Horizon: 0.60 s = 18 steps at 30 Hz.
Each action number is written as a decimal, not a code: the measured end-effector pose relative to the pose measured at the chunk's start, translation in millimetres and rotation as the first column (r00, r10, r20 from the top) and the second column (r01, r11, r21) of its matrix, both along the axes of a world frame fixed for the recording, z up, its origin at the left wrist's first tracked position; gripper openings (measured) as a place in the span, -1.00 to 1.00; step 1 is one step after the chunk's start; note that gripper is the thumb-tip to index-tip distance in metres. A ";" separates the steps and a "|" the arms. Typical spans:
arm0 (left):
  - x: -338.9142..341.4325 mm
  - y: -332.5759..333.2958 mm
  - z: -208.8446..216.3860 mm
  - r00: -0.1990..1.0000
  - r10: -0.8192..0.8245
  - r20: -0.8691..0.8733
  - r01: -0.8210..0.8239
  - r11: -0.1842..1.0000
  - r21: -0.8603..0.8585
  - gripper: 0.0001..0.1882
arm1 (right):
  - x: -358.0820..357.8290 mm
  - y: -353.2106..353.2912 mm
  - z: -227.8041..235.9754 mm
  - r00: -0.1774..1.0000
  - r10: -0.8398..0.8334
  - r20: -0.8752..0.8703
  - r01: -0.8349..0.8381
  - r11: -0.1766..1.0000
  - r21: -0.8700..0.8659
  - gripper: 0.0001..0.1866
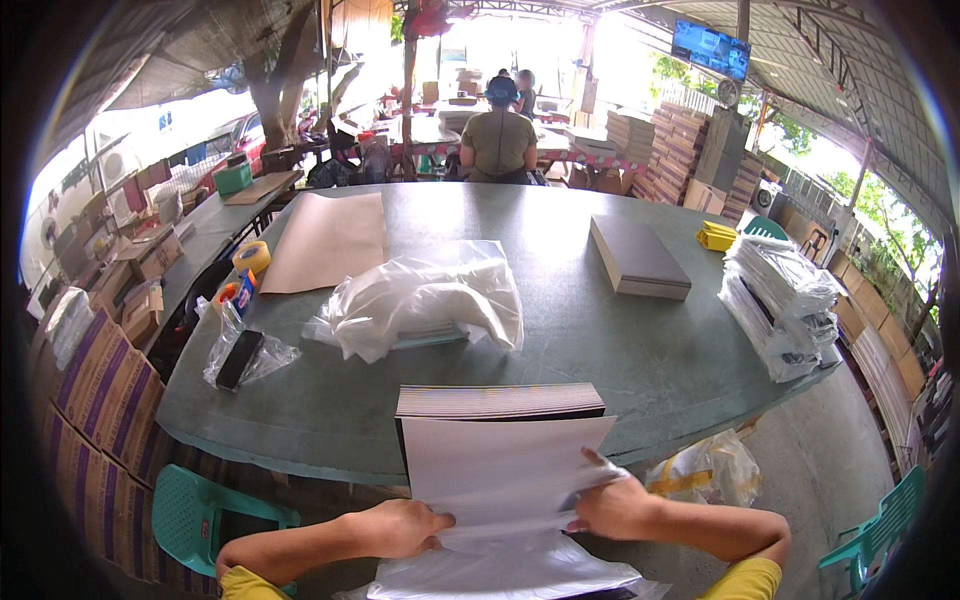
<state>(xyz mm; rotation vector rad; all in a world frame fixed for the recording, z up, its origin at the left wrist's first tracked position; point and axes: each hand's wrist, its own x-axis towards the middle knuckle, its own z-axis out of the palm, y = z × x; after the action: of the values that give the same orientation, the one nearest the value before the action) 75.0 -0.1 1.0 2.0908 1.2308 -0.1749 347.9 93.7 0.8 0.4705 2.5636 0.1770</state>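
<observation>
A large white sheet (505, 455) lies tilted in front of me, its far end over a thick stack of boards or sheets (500, 401) at the table's near edge. Its lower part meets a clear plastic bag (505, 572) close to my body. My left hand (398, 526) is closed at the sheet's lower left, where the plastic begins, and seems to pinch the bag. On the right side, my right hand (612, 502) grips the sheet's edge, with one finger stretched along it. The fingertips are slightly blurred, and the bag's lower end runs out of view.
The green table (550, 330) carries a crumpled plastic bundle (430, 300), brown paper (330, 240), tape rolls (252, 258), a phone (240, 360), a grey stack (640, 258) and wrapped packs (780, 305). Green chairs (195, 510) and cartons (100, 430) stand around. A person (499, 140) sits beyond.
</observation>
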 end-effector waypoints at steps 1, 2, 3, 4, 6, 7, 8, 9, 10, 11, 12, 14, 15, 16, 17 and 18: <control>0.5 -2.7 -3.7 0.994 -0.092 -0.066 0.096 0.994 0.051 -0.75 | -5.6 -10.3 6.1 0.998 0.006 0.069 -0.006 1.000 -0.001 -0.58; 4.3 -5.5 -7.2 0.976 -0.171 -0.135 0.182 0.981 0.071 -0.75 | -8.6 -20.0 9.7 0.991 0.011 0.131 -0.011 1.000 -0.004 -0.58; 10.6 -7.4 -13.3 0.947 -0.246 -0.205 0.268 0.960 0.084 -0.75 | -6.9 -21.0 13.9 0.995 0.013 0.102 -0.014 1.000 0.010 -0.63; 13.5 -8.8 -17.9 0.908 -0.317 -0.273 0.353 0.931 0.091 -0.75 | -1.9 -18.6 3.2 0.996 0.084 -0.001 -0.084 0.994 0.063 -0.64; 10.9 -4.8 -22.4 0.860 -0.329 -0.389 0.394 0.914 0.100 -0.81 | 5.3 -10.1 -6.6 0.959 0.228 -0.167 -0.191 0.958 0.212 -0.66; 7.5 -2.9 -25.6 0.832 -0.330 -0.445 0.413 0.905 0.103 -0.83 | 7.1 -11.0 -11.0 0.984 0.146 -0.098 -0.146 0.989 0.006 -0.70; 1.9 0.0 -35.4 0.833 -0.286 -0.474 0.407 0.897 0.174 -0.87 | -4.7 -15.6 -0.5 0.996 0.083 -0.013 -0.084 0.976 -0.203 -0.74; -6.2 1.1 -46.8 0.828 -0.239 -0.508 0.403 0.883 0.242 -0.89 | -11.9 -19.3 5.9 0.997 0.037 0.074 -0.005 0.919 -0.394 -0.78; -13.9 -1.8 -56.0 0.822 -0.188 -0.537 0.400 0.863 0.309 -0.88 | -6.5 -18.1 7.2 0.981 -0.082 -0.178 -0.001 0.907 -0.421 -0.80; -23.7 -10.3 -60.1 0.810 -0.221 -0.543 0.485 0.772 0.411 -0.89 | 2.7 -13.4 7.7 0.884 -0.194 -0.424 -0.018 0.895 -0.446 -0.82; -23.8 -10.6 -55.9 0.869 -0.272 -0.413 0.450 0.782 0.431 -0.86 | 7.0 -6.7 13.2 0.720 -0.300 -0.626 -0.042 0.881 -0.470 -0.84; -11.6 -12.8 -42.8 0.929 -0.350 -0.118 0.364 0.813 0.454 -0.80 | 17.4 2.9 39.1 0.376 -0.640 -0.670 0.225 0.765 -0.604 -0.83; 0.9 -7.6 -14.9 0.972 -0.226 0.066 0.199 0.937 0.287 -0.83 | 26.2 11.3 39.1 0.104 -0.631 -0.769 0.305 0.756 -0.579 -0.83; -0.6 -8.2 18.3 0.914 -0.092 0.395 -0.016 0.965 0.261 -0.87 | 31.8 19.1 35.3 -0.168 -0.554 -0.815 0.379 0.727 -0.572 -0.81; -4.3 -4.9 45.4 0.728 0.027 0.685 -0.193 0.967 0.166 -0.91 | 29.4 23.1 25.5 -0.165 -0.347 -0.923 0.369 0.846 -0.384 -0.78; -11.4 -1.0 60.5 0.697 0.123 0.706 -0.409 0.877 0.251 -0.92 | 24.2 25.3 11.4 -0.154 -0.117 -0.981 0.368 0.915 -0.166 -0.75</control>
<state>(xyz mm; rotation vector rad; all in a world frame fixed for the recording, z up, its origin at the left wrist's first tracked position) 63.6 -1.1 61.5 1.9538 1.1350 0.9795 372.1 119.0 12.1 1.8124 3.8469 -0.2716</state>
